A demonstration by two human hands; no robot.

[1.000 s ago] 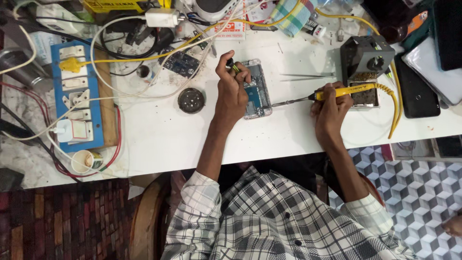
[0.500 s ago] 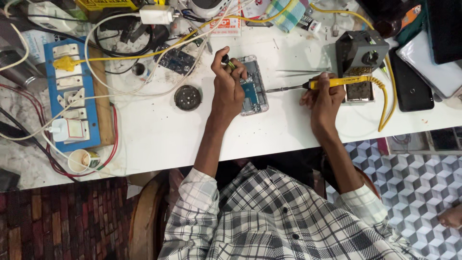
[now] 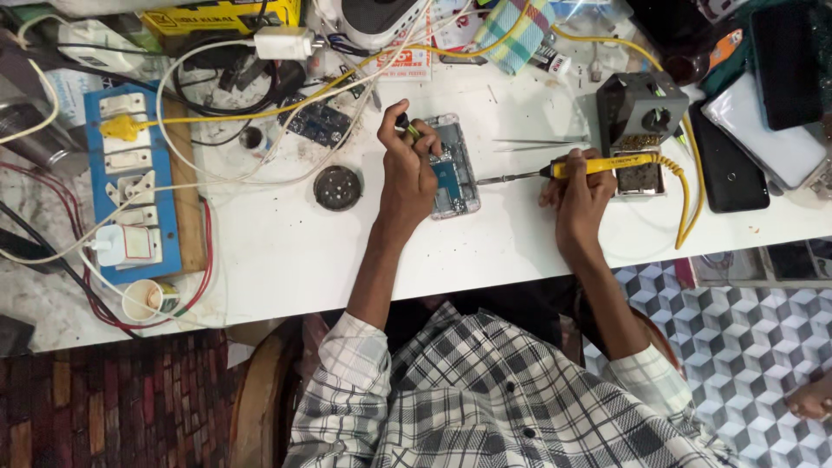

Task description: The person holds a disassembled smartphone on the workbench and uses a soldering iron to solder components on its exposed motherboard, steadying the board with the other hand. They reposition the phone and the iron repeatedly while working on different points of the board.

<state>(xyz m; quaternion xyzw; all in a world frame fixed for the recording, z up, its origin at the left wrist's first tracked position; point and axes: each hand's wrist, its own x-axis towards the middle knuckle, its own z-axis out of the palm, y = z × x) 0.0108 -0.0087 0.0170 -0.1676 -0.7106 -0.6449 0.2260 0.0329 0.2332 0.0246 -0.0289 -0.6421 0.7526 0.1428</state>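
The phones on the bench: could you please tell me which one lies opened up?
The opened phone under the left hand, its insides showing; the black phone by the soldering stand lies closed.

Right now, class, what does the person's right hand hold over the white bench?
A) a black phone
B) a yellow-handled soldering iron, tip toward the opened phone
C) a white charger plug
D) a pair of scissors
B: the right hand grips the yellow-handled soldering iron, its metal tip pointing at the opened phone that the left hand steadies.

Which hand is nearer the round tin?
Left. The left hand rests on the opened phone, just right of the round tin; the right hand, holding the soldering iron, is farther right.
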